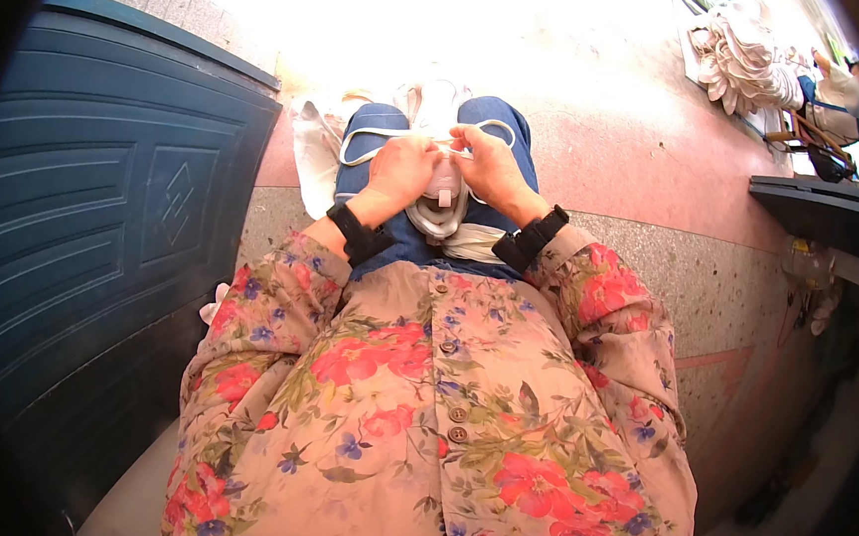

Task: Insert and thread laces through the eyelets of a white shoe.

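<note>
On my lap, over blue jeans (372,117), lies a pale sneaker (443,187) with its heel opening toward me. My left hand (403,170) is closed at the left side of its lacing, fingers pinched on a white shoelace (358,155) that loops out to the left. Across from it, my right hand (496,173) pinches the lace too, with a loop bending out above the knuckles. Both hands nearly meet over the tongue; the fingertips partly hide the eyelets. A bundle of white laces (479,243) rests on my lap beside the shoe's heel.
A dark blue panelled door (117,176) stands close at my left. White cloth or bag material (314,155) hangs beside my left knee. At the far right are a heap of pale pieces (738,61), a dark-topped bench (823,199) and a clear plastic container (806,263).
</note>
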A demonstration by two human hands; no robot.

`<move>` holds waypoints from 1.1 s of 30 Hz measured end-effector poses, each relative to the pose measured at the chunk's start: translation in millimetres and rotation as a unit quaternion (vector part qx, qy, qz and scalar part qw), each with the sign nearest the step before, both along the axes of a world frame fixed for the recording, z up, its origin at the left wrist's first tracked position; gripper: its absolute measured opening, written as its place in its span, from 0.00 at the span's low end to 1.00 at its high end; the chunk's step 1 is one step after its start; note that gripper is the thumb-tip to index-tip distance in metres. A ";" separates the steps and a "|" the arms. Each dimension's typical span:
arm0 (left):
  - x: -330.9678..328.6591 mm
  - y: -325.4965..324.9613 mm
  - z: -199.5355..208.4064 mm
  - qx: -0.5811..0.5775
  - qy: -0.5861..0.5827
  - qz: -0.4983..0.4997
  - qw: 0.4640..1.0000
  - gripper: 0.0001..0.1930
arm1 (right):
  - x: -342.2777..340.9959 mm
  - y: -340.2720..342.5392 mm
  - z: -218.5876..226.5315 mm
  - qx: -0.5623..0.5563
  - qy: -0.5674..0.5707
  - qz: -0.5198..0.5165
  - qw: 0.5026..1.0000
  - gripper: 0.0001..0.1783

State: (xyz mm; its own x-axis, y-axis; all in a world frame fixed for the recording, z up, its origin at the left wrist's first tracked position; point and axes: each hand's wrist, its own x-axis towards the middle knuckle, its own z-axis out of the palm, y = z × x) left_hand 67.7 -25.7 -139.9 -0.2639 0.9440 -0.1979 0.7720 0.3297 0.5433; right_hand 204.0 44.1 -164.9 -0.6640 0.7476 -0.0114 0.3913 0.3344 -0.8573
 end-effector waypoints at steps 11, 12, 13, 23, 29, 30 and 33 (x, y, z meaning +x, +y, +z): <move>1.5 -1.5 -6.0 0.089 0.040 -0.019 0.995 0.08 | -2.1 -4.0 6.0 0.033 -0.016 0.020 0.999 0.16; 1.1 -0.4 -7.6 0.087 0.022 -0.010 0.996 0.08 | -3.0 -3.0 4.5 0.001 0.007 0.016 1.000 0.16; 1.0 0.8 -6.5 0.086 0.006 -0.001 0.996 0.10 | -3.8 -1.3 1.1 0.002 0.008 0.017 1.000 0.16; -9.9 -8.9 13.8 0.055 0.005 -0.036 0.998 0.15 | 1.7 6.7 -14.6 -0.339 0.183 -0.053 0.921 0.14; -4.2 4.2 0.3 0.039 -0.001 0.000 0.999 0.10 | 2.9 10.8 -10.5 -0.168 0.079 -0.021 0.982 0.15; -3.8 4.8 -0.4 0.042 0.019 -0.011 0.999 0.09 | 2.7 11.2 -8.6 -0.170 0.080 -0.016 0.982 0.15; -5.6 7.0 -2.7 0.028 0.027 -0.043 0.998 0.09 | 1.5 12.2 -14.9 -0.223 0.107 -0.018 0.969 0.16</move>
State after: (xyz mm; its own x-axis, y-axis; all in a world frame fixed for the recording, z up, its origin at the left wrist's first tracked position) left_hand 62.1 -18.7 -142.6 -0.1907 0.9726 -0.1327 0.8243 0.2321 0.5164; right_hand 205.5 56.3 -179.9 -0.6603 0.7229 -0.2036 0.1923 -0.0993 -0.9763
